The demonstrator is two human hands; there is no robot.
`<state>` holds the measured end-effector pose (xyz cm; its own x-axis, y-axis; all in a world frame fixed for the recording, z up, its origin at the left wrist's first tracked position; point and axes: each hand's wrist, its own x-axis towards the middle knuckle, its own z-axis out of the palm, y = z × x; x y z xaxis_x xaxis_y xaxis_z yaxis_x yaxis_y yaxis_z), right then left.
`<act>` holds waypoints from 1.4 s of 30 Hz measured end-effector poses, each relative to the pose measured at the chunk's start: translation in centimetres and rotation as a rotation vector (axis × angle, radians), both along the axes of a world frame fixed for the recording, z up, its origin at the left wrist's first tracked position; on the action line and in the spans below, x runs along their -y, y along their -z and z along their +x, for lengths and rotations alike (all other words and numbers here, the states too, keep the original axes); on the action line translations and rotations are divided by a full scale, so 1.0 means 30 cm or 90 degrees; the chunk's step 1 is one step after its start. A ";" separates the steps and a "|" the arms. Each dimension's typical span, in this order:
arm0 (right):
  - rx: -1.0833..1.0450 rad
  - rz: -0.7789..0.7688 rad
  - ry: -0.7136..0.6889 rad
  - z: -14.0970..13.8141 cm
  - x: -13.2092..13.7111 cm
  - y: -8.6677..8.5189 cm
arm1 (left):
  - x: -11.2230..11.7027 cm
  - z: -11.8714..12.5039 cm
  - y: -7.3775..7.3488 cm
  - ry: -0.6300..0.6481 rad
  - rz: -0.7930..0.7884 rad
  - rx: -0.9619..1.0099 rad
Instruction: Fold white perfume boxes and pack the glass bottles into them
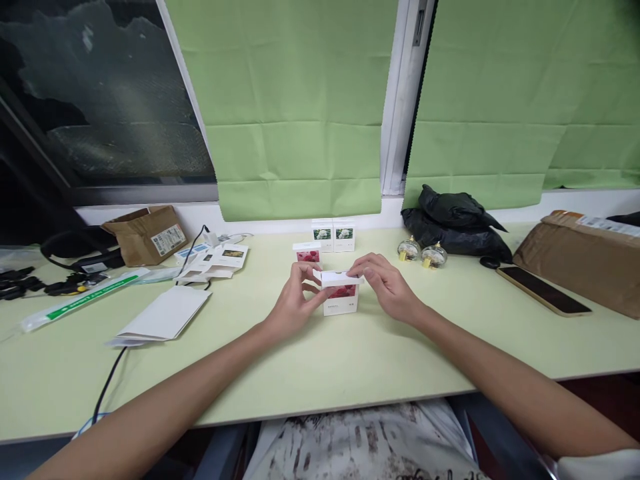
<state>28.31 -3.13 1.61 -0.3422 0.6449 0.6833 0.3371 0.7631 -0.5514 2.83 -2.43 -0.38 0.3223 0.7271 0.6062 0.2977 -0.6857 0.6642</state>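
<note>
A small white box with a red picture (341, 297) stands on the pale green table (320, 373), its top flap raised. My left hand (296, 300) grips the box's left side, fingers curled at the flap's left end. My right hand (387, 283) rests its fingertips on the flap's right end. Just behind stands another small white box with a red picture (307, 253). Two white boxes with green pictures (333, 235) stand farther back near the wall. Two small round glass bottles with gold caps (423, 254) lie to the right.
Flat white cartons and sheets (165, 317) lie at the left, with a cardboard box (147, 233), black cables (30, 280) and a long wrapped strip (80, 300). A black bag (453, 220), a phone (543, 290) and a brown parcel (580, 260) occupy the right.
</note>
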 end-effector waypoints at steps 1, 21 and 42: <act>-0.005 -0.002 -0.004 0.000 0.000 0.001 | 0.002 0.000 -0.001 0.004 0.006 -0.004; -0.142 -0.078 0.113 -0.015 0.001 0.021 | -0.003 -0.013 -0.008 0.001 0.029 -0.072; -0.007 0.018 0.067 -0.024 0.013 0.018 | 0.000 -0.014 -0.014 0.045 0.042 -0.046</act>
